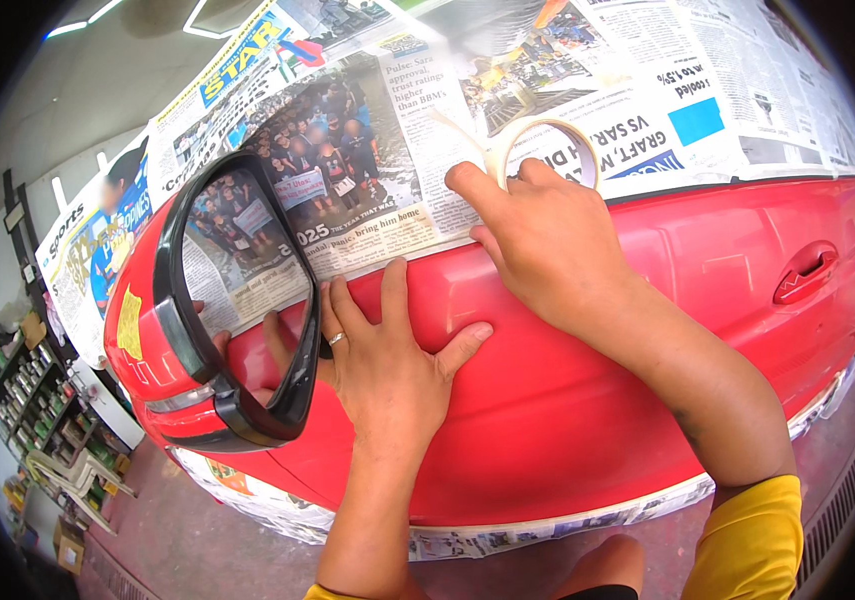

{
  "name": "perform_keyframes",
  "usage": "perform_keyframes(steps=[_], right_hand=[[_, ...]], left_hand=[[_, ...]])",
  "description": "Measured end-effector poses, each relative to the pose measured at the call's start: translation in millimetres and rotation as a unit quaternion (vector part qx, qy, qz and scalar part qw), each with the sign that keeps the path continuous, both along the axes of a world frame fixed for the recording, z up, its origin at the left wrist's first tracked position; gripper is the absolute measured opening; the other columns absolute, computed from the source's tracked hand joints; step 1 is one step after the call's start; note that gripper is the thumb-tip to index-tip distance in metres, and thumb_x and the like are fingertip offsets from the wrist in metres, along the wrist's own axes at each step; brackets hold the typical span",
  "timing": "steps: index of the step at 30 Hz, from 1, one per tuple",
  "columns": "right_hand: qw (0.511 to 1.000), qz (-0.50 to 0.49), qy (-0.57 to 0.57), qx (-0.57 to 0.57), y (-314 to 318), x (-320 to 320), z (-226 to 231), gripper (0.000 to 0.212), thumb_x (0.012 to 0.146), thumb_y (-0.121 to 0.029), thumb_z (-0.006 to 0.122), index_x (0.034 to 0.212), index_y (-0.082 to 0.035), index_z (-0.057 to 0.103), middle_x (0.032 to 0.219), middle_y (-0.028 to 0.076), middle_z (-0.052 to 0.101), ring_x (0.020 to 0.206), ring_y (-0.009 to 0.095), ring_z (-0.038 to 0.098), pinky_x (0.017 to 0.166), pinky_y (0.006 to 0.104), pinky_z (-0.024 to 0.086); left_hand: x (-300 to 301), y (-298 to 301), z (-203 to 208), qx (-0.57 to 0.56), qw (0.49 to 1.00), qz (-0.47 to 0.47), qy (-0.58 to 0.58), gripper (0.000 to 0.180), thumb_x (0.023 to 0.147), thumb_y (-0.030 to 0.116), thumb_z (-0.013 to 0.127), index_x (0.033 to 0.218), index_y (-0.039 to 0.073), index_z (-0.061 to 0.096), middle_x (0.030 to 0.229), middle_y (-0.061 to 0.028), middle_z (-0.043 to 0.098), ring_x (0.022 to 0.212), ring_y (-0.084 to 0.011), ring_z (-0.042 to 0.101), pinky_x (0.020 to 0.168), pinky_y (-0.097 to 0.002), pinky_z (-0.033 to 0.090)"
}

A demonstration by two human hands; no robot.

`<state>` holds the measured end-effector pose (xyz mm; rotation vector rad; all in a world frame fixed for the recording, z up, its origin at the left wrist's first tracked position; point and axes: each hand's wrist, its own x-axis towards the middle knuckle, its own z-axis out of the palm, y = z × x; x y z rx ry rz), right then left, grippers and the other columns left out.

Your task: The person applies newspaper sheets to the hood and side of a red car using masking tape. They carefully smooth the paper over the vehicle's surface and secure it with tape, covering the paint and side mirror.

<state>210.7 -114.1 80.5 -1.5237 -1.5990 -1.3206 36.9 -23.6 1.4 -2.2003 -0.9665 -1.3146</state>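
One tape roll [590,152] sat gripped in my right hand [559,240] | left hand [387,375] lay open on red door [547,400] | roll ahead, rightward of left!

- Two bare hands: left hand [387,360] and right hand [552,240], around the centre
- One cream ring-shaped tape roll [500,160], upper centre
- One red-and-black side mirror [237,255], left of centre
- One red door handle [805,277], far right
- One pale plastic chair [75,478], lower left
- Printed newspaper sheets [427,120], upper half: overlapped, uncountable

car workshop: red car [557,440] part-covered in newspaper [422,120], shelves [9,362] of containers [35,408].
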Motion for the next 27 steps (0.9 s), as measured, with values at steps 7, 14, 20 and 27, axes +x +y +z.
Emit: perform_keyframes(steps=[7, 14, 20, 27], right_hand=[[0.999, -0.031, 0.011, -0.009, 2.8, -4.6, -0.3, 0.044, 0.091, -0.011, 0.077, 0.131, -0.015, 0.060, 0.086, 0.010, 0.076, 0.087, 0.034, 0.070, 0.066, 0.0489, 0.055], [1.000, -0.005, -0.002, 0.022, 1.6, -3.1, 0.4, 0.043, 0.078, -0.005, 0.077, 0.116, -0.010, 0.057, 0.077, 0.013, 0.074, 0.080, 0.035, 0.073, 0.057, 0.0470, 0.056], [1.000, -0.007, 0.013, 0.027, 4.2, -3.3, 1.6, 0.041, 0.080, -0.004, 0.074, 0.117, -0.010, 0.058, 0.077, 0.014, 0.074, 0.080, 0.036, 0.074, 0.056, 0.0481, 0.055], [0.999, -0.015, 0.035, 0.013, 0.9, -5.2, 2.0, 0.043, 0.084, -0.007, 0.076, 0.124, -0.010, 0.059, 0.079, 0.014, 0.075, 0.082, 0.036, 0.074, 0.058, 0.0482, 0.056]], left_hand=[[2.6, 0.9, -0.4, 0.010, 0.999, -0.022, -0.030, 0.096, 0.086, 0.074, 0.080, 0.157, 0.014, 0.054, 0.156, -0.0340, 0.046, 0.149, -0.0534, 0.043, 0.114, -0.0776, 0.027], [15.4, 0.7, 0.9, 0.017, 0.993, -0.103, -0.048, 0.101, 0.083, 0.075, 0.081, 0.151, 0.005, 0.057, 0.152, -0.0248, 0.051, 0.143, -0.0467, 0.048, 0.111, -0.0748, 0.031], [14.0, -2.3, 2.8, 0.027, 0.998, -0.059, -0.015, 0.103, 0.083, 0.077, 0.079, 0.151, 0.003, 0.057, 0.149, -0.0245, 0.052, 0.143, -0.0453, 0.049, 0.116, -0.0693, 0.030], [18.7, 9.4, 0.6, 0.084, 0.989, -0.118, -0.015, 0.100, 0.083, 0.077, 0.079, 0.151, 0.006, 0.061, 0.147, -0.0224, 0.051, 0.139, -0.0419, 0.048, 0.117, -0.0658, 0.030]])
